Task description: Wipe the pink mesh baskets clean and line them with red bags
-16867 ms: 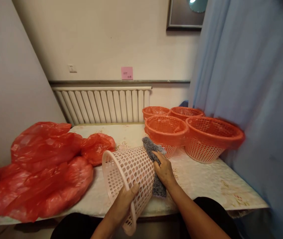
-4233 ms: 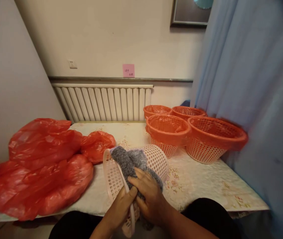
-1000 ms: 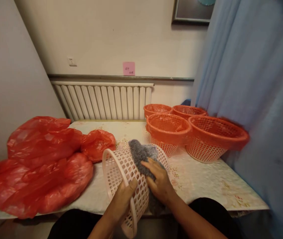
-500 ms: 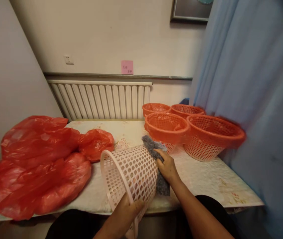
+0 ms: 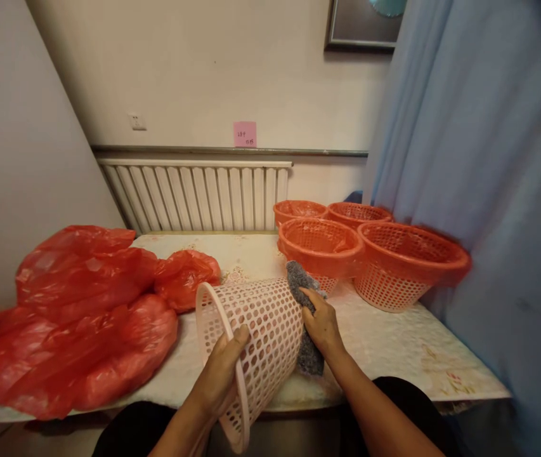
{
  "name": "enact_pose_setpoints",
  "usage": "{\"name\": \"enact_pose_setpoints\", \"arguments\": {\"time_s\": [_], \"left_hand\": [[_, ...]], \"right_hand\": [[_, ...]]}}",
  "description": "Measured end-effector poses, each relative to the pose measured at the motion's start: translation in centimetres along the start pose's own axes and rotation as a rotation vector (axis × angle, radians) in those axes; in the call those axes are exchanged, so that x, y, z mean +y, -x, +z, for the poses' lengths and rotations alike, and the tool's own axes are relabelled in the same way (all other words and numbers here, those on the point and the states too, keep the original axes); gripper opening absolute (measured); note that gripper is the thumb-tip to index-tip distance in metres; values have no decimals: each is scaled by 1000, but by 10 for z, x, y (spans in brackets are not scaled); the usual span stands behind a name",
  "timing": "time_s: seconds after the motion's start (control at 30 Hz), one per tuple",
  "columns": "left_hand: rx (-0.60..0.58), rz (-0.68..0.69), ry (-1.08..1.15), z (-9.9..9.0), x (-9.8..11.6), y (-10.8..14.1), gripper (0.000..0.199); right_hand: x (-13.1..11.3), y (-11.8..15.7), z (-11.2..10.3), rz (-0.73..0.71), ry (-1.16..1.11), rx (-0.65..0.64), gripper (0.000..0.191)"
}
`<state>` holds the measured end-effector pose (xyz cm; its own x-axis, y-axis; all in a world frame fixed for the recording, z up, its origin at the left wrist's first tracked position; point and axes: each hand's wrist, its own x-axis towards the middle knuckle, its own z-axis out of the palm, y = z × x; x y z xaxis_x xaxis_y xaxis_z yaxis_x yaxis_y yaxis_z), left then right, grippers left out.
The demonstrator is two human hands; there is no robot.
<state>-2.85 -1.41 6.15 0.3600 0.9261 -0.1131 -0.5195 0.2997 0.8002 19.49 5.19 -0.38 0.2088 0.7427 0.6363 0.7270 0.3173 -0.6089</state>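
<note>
A pale pink perforated wastebasket [image 5: 265, 324] lies tipped on its side above the table's front edge, its mouth facing left. My left hand [image 5: 222, 368] grips its rim, thumb on the outer wall and the fingers hidden inside. Against the basket's base, my right hand [image 5: 320, 320] presses a fluffy grey cloth [image 5: 311, 355], with fingers closed on it. Just behind the cloth stands a similar basket [image 5: 320, 244] lined with a red plastic bag.
Red plastic bags [image 5: 94, 317] are heaped on the table's left. More red-lined baskets [image 5: 394, 292] stand at the right by a blue curtain [image 5: 503, 222]. A white radiator [image 5: 198, 197] runs along the wall behind the cloth-covered table [image 5: 379, 355].
My left hand has shifted up along the rim, its thumb now higher on the basket's outside. The right hand and cloth stay at the base, moved only slightly.
</note>
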Motion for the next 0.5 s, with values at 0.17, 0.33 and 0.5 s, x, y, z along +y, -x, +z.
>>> {"name": "enact_pose_setpoints", "arguments": {"time_s": [0.17,0.33,0.5], "left_hand": [[-34,13,-46,0,-7,-2,65],[-81,99,-203,-15,-19,1,59],[-74,119,-333,-22,-24,6,64]], "right_hand": [[-54,23,-7,-206,-100,-148,56],[-108,49,-18,-476,-216,-333,61],[-87,35,-13,-426,-186,-307,57]]}}
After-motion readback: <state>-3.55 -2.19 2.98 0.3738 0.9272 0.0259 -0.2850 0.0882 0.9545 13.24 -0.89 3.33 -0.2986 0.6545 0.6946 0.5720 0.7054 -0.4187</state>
